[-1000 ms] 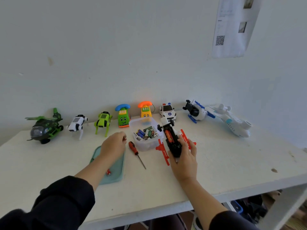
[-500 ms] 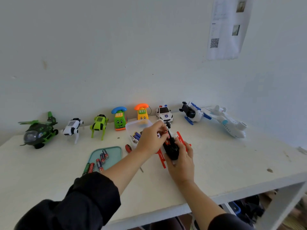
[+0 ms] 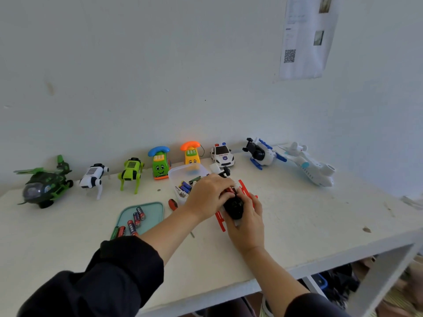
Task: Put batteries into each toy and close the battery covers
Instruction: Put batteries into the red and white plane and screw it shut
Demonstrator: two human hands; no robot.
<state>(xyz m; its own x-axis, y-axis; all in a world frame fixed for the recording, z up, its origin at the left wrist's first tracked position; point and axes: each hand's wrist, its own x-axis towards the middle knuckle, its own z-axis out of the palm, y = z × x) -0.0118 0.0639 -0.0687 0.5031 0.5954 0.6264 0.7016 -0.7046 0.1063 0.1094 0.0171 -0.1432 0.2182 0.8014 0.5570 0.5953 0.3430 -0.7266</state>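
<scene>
A red, black and white toy helicopter (image 3: 234, 205) lies belly up in the middle of the white table (image 3: 309, 216). My right hand (image 3: 246, 223) grips its black nose from the near side. My left hand (image 3: 209, 195) reaches over its belly, fingertips pinching a red battery (image 3: 230, 191) at the battery bay. The bay itself is mostly hidden under my fingers. A teal tray (image 3: 152, 208) to the left holds several red batteries (image 3: 137, 219). A clear box (image 3: 180, 173) behind my left hand holds more batteries.
A red-handled screwdriver (image 3: 173, 204) lies partly under my left forearm. Along the wall stand a green helicopter (image 3: 44, 186), two robot dogs (image 3: 92, 178), two toy phones (image 3: 160, 165), a police car (image 3: 222, 155), a white-blue helicopter (image 3: 261, 154) and a white plane (image 3: 306, 165).
My left hand left the teal tray, moved right to the helicopter, and now presses a battery at its belly. My right hand kept its hold on the toy.
</scene>
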